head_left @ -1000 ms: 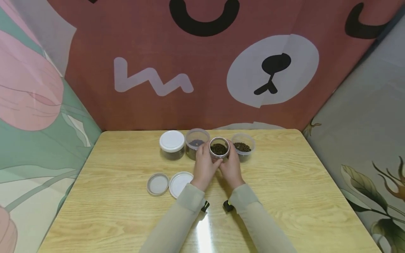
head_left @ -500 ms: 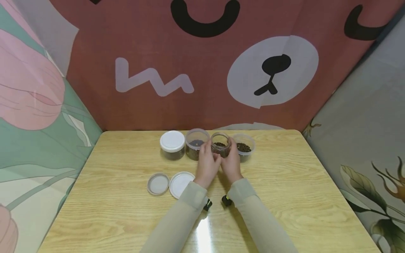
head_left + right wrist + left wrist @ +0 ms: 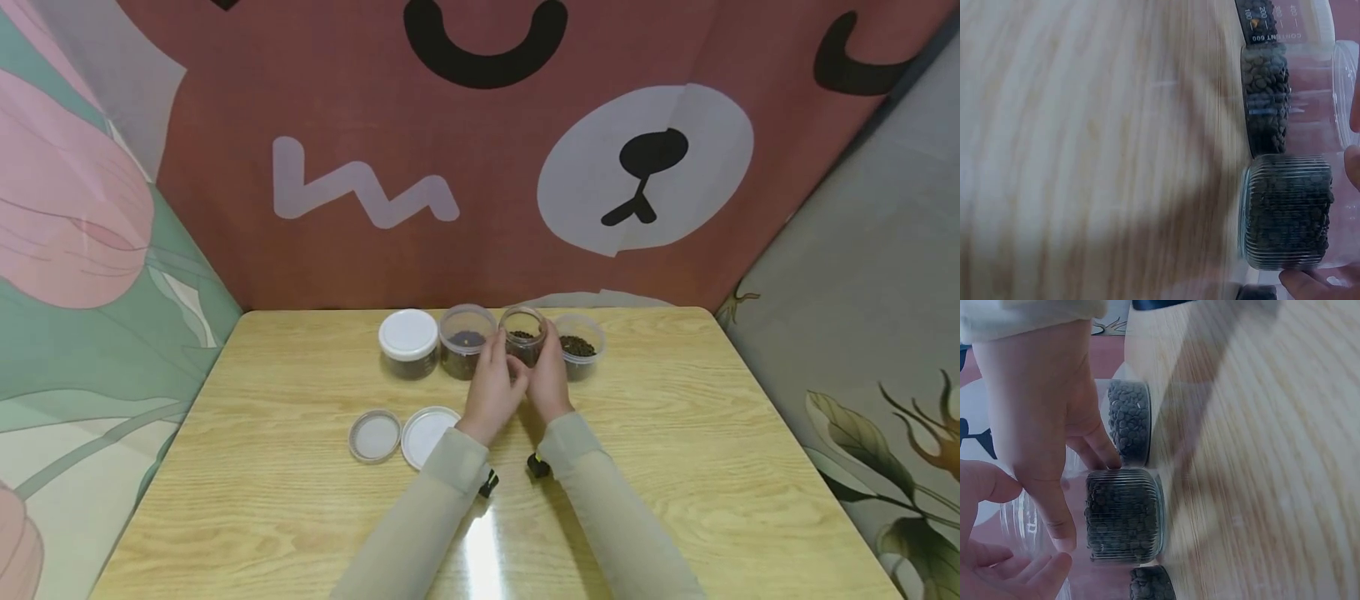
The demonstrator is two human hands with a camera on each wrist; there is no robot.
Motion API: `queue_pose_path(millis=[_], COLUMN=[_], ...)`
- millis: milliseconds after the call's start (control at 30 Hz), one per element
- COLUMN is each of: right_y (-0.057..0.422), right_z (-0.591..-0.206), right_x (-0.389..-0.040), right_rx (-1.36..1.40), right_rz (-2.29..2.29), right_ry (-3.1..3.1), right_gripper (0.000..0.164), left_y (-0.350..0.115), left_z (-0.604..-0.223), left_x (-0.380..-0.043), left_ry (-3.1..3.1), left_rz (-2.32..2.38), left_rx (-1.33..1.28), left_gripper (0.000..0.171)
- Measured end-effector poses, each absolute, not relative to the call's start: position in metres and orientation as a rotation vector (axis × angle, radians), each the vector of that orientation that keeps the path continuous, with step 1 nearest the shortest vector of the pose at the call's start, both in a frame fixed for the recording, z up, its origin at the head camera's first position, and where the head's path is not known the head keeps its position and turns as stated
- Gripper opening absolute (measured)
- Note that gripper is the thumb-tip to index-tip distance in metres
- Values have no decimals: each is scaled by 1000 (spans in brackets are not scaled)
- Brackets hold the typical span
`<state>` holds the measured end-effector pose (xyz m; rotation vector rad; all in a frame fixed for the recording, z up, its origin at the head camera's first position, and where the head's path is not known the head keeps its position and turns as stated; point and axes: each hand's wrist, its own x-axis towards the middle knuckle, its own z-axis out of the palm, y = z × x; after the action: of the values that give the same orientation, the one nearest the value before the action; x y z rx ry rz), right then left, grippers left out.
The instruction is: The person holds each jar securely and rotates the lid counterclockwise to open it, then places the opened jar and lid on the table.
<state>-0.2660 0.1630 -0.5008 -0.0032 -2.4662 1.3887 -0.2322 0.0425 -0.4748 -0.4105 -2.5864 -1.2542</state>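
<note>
Glass jar [image 3: 523, 350], lidless, stands on the worktop [image 3: 675, 433] between two uncovered tubs [image 3: 456, 360] [image 3: 580, 368], both hands [image 3: 491, 392] [image 3: 550, 379] holding its sides. Risk: withdrawing sideways could knock a tub, scattering pellets [image 3: 577, 347].

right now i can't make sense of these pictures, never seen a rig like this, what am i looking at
No machine here, just a person's left hand and right hand. The wide picture comes from a camera worn on the head; the two sideways ones, from a camera on each wrist. On the wooden table stand a white-lidded tub, a larger open tub and a smaller open tub, all with dark bits inside. Nearer the person lie a greyish lid and a white lid. Between the two open tubs, both hands hold an open, ridged clear jar partly filled with dark bits.
</note>
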Motion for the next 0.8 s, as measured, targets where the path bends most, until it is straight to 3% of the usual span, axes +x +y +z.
queue_pose_path(millis=[533, 800], right_y=[165, 169], right_z=[-496, -500], right_x=[-271, -267], right_rx=[-11, -15], right_rz=[1344, 1317], right_ry=[-2543, -2579], right_gripper=[96, 104], left_y=[37, 28], left_z=[-475, -472], left_x=[-234, -227], left_ry=[-2684, -2701], left_rz=[-1194, -1118], left_rx=[-497, -588], left_gripper=[72, 59])
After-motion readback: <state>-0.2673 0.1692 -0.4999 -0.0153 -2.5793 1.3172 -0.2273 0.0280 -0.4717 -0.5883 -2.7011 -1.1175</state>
